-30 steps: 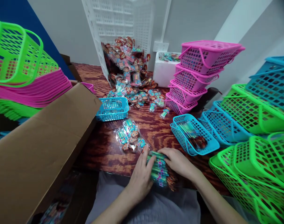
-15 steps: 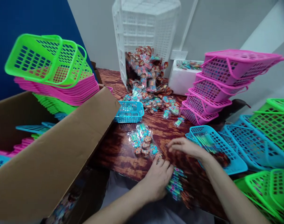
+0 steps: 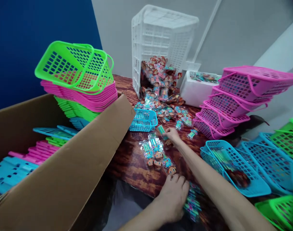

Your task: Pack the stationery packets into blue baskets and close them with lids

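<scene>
My left hand [image 3: 174, 195] is closed around one end of a row of cartoon-doll packets [image 3: 193, 202] standing on edge near the table's front edge. Its fingertips come close to a doll head in a loose group of clear packets [image 3: 154, 146], each with a brown-haired doll figure and a turquoise body. Farther forward, my right hand [image 3: 172, 136] pinches a single doll packet [image 3: 161, 129] with a green-striped body. That packet is over the table, just right of a small blue basket [image 3: 144, 121].
A large white crate [image 3: 137, 61] lies tipped, with doll packets [image 3: 158, 83] spilling out. A cardboard box [image 3: 98, 150] with stacked baskets stands at left. Pink baskets [image 3: 216, 117] and a blue basket [image 3: 254, 186] holding packets are at right, beside a white foam box [image 3: 194, 91].
My right hand has moved forward and left from above the table and now holds a doll packet. My left hand stays on the row. The whole view has shifted.
</scene>
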{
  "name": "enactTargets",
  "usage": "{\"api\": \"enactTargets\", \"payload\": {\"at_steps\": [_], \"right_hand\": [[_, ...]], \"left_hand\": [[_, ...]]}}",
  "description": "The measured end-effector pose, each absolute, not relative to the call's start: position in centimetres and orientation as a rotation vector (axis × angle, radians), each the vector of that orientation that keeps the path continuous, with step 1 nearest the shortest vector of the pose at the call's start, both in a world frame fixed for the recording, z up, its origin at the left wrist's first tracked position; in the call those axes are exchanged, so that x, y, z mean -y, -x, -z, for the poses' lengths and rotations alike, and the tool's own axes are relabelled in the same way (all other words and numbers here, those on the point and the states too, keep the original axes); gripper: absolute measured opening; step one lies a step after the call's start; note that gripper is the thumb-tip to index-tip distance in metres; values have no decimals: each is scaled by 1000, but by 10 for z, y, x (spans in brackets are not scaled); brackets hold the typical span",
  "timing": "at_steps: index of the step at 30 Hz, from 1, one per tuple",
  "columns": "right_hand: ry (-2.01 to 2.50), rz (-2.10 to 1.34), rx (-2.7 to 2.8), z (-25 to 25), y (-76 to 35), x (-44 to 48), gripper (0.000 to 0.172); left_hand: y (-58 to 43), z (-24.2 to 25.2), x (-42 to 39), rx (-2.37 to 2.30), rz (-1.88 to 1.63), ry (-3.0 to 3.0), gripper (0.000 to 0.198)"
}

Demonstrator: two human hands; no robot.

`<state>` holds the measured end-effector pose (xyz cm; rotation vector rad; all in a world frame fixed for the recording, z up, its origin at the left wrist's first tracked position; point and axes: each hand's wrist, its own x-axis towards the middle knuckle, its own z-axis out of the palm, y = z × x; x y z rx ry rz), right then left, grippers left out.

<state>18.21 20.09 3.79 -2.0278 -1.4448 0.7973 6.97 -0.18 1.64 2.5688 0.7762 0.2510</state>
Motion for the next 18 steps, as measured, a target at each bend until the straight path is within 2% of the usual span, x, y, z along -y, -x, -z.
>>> {"api": "enactTargets", "payload": {"at_steps": [5,12,18], "right_hand": [[1937,-878,1389,-31,-154,-173,23],[1910,-706,1452,-25,-140,-143,13],[1985,-739,1577,-22,-129,-136,20]], "left_hand": [[-68,-13,0,-742,-311,-2613,73],[-67,-7,2,-745,-358,-2673,82],[-60,-17,2,-688,-346,-2626,78]]}}
